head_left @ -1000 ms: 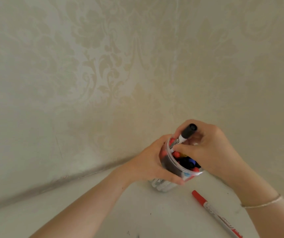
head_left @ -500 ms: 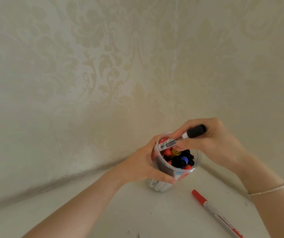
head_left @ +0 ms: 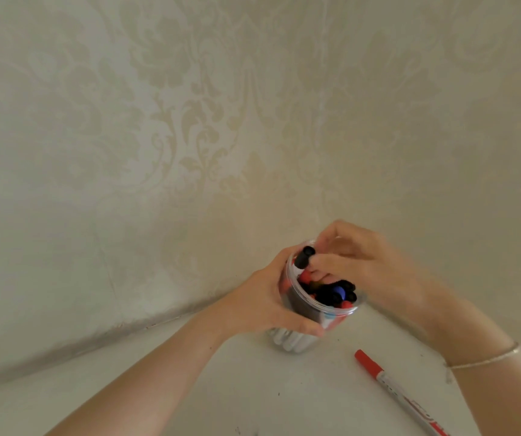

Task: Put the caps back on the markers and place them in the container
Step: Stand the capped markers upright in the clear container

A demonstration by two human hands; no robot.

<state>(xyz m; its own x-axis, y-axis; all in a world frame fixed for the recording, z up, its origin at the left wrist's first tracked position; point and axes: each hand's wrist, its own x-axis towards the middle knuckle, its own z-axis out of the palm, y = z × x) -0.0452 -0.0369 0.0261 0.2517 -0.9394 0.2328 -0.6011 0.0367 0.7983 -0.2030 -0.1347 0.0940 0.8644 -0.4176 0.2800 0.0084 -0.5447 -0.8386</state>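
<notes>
Head view: your left hand [head_left: 265, 302] wraps the clear round plastic container [head_left: 322, 309] on the table, while your right hand [head_left: 359, 265] pinches the black-capped white marker [head_left: 304, 257], nearly seated among the others. Light, stiff, slick; hold the cap end. The red-capped marker [head_left: 394, 393] lies beside it, untouched.

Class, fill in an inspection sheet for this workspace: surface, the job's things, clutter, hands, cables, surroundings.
Surface: white table, a few dark specks.
Job's things: clear container full of capped markers; black marker going in at the rim; red marker capped, lying on the table to the right.
Clutter: nothing seen.
Hands: left hand grips the container; right hand holds the black marker.
Cables: nothing seen.
Surroundings: patterned wallpaper; bracelet on right wrist.
</notes>
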